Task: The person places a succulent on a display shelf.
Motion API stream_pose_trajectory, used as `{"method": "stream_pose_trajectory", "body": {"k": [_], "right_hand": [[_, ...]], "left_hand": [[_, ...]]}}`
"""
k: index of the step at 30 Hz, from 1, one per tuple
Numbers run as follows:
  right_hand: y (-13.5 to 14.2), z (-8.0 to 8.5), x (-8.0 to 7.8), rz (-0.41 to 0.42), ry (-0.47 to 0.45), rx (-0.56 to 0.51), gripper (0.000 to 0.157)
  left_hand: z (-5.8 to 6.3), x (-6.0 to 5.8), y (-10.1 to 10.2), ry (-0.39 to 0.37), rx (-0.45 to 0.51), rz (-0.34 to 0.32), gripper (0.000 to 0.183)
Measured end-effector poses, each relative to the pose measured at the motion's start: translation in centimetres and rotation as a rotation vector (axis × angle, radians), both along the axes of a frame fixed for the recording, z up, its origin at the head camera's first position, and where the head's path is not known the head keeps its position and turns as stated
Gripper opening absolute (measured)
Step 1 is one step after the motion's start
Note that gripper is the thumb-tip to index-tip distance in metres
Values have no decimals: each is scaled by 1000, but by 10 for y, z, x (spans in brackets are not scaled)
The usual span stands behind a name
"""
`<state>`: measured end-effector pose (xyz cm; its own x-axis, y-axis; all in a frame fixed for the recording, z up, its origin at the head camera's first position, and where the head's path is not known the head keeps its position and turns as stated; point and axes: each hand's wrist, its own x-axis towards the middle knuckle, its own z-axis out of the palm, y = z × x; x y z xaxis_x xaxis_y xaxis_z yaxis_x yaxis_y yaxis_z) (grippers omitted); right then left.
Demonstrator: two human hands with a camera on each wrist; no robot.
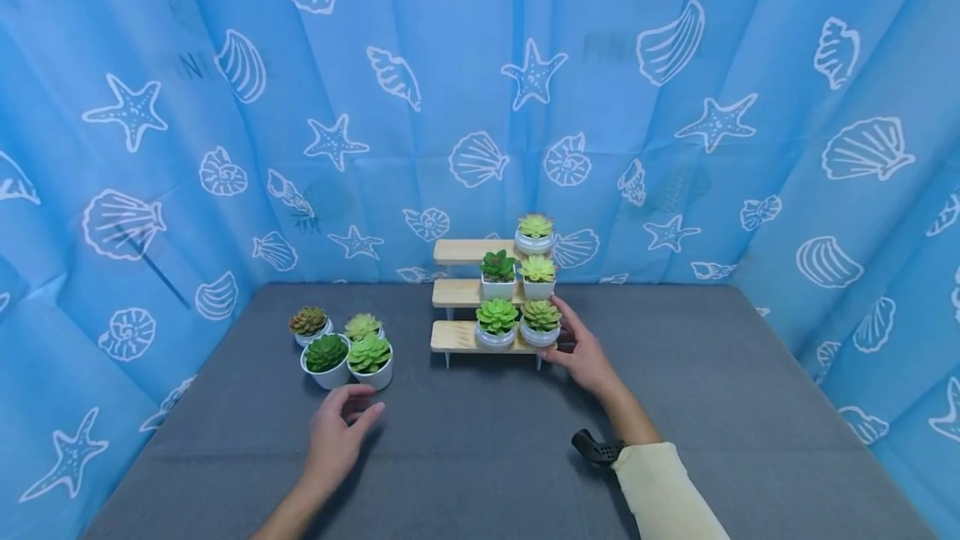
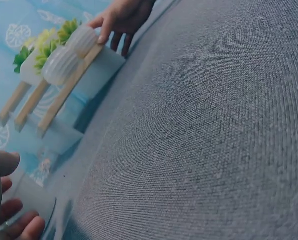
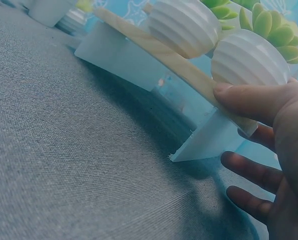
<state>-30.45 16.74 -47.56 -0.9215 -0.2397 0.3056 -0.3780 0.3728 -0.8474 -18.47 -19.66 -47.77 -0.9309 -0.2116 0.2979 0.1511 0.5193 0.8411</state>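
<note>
A three-step stand (image 1: 457,335) with wooden boards and pale supports holds several small potted succulents. At the right end of its lowest step, my right hand (image 1: 587,361) holds a potted succulent (image 1: 540,325) in a ribbed white pot, thumb at the pot's base by the board edge. The index fingertip is hidden in the right wrist view; the lower fingers (image 3: 251,172) hang free below the board. My left hand (image 1: 337,432) is loosely curved and holds nothing, just in front of a bright green succulent (image 1: 371,357) and a dark green succulent (image 1: 327,357) in white pots.
Behind those two stand a reddish-brown succulent (image 1: 307,322) and a pale green succulent (image 1: 363,327). Another ribbed pot (image 1: 496,333) sits left of the held one. Grey cloth (image 1: 480,457) covers the table; a blue shell-patterned curtain (image 1: 480,107) surrounds its back and sides.
</note>
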Motion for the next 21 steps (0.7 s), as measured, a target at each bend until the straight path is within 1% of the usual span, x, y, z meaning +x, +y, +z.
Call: {"method": "stream_pose_trajectory", "body": {"k": [4,7,9,14,17,21], "right_hand": [[0,1,2,-10,-14,10,84],[0,1,3,1,-14,2,85],[0,1,4,11,-9,-5,84],[-1,2,3,-7,-3,1,84],[-1,1,3,-19,13,12,84],[-2,2,4,-26,19,12,84]], "left_hand": [[1,-1,-4,-141,13,88,33],[2,0,-4,-198,50,123,42],[4,0,-4,-218,72,135,49],[8,-3,-3,-258,100,143,62],[8,-6,-3,-268,131,139,65],[8,-11,-2,-253,164,137,65]]}}
